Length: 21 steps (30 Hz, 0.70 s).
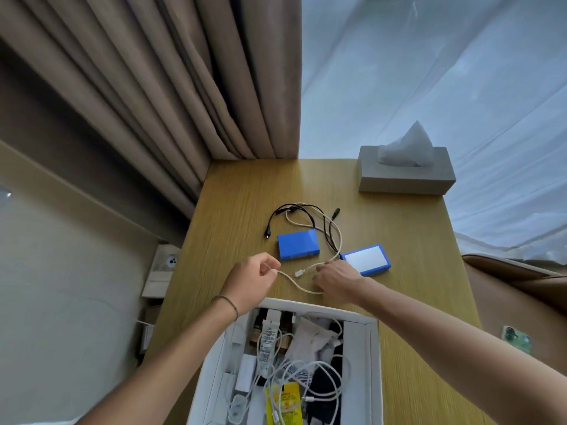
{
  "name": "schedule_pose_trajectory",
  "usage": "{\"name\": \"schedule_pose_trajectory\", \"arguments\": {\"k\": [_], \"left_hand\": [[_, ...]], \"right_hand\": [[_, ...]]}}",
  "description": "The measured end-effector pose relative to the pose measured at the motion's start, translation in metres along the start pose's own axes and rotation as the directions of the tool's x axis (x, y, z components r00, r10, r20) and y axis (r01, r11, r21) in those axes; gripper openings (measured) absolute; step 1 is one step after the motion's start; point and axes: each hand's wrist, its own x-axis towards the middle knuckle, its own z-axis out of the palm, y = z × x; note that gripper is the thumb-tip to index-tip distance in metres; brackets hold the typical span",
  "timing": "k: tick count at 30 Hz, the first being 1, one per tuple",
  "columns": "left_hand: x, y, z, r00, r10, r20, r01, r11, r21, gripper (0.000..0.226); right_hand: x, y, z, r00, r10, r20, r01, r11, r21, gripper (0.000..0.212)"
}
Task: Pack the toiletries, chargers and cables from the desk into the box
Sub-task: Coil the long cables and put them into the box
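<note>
A braided white cable [296,285] lies on the wooden desk [414,240], looping up between two blue battery packs. My left hand [253,279] pinches one stretch of it at the left. My right hand [336,279] grips the same cable near its white plug. The first blue pack [297,245] has a black cable [294,211] curling behind it. The second blue pack [366,259], with a white label, sits just right of my right hand. The white box [376,363] stands at the desk's near edge, holding tubes, chargers, white cables and dark items.
A grey tissue box [405,174] stands at the desk's back right. Brown curtains [171,96] hang behind at the left, sheer white curtain at the right. A tan chair [518,289] is right of the desk, with a phone [517,338] beside it.
</note>
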Motion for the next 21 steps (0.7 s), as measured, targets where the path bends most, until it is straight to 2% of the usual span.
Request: {"name": "schedule_pose_trajectory", "arguments": {"k": [3, 7, 12, 17, 21], "left_hand": [[-0.004, 0.005, -0.004, 0.999, 0.024, -0.044, -0.026, 0.999, -0.037, 0.013], [-0.008, 0.019, -0.009, 0.985, 0.111, -0.132, -0.125, 0.987, -0.099, 0.016], [-0.010, 0.041, -0.019, 0.958, 0.223, -0.182, -0.261, 0.940, -0.222, 0.023], [-0.010, 0.065, -0.031, 0.955, 0.290, -0.064, -0.292, 0.880, -0.375, 0.044], [-0.008, 0.083, -0.035, 0.936, 0.351, 0.005, -0.280, 0.753, -0.596, 0.055]], "right_hand": [[-0.007, -0.006, -0.013, 0.993, 0.031, -0.114, -0.008, 0.981, 0.195, 0.011], [-0.020, -0.015, -0.042, 0.939, 0.137, -0.316, 0.004, 0.913, 0.409, 0.010], [-0.043, -0.017, -0.087, 0.860, 0.275, -0.430, 0.093, 0.744, 0.661, 0.013], [-0.072, -0.025, -0.125, 0.801, 0.332, -0.499, 0.297, 0.503, 0.812, 0.017], [-0.094, -0.038, -0.156, 0.755, 0.376, -0.537, 0.381, 0.415, 0.826, 0.018]]}}
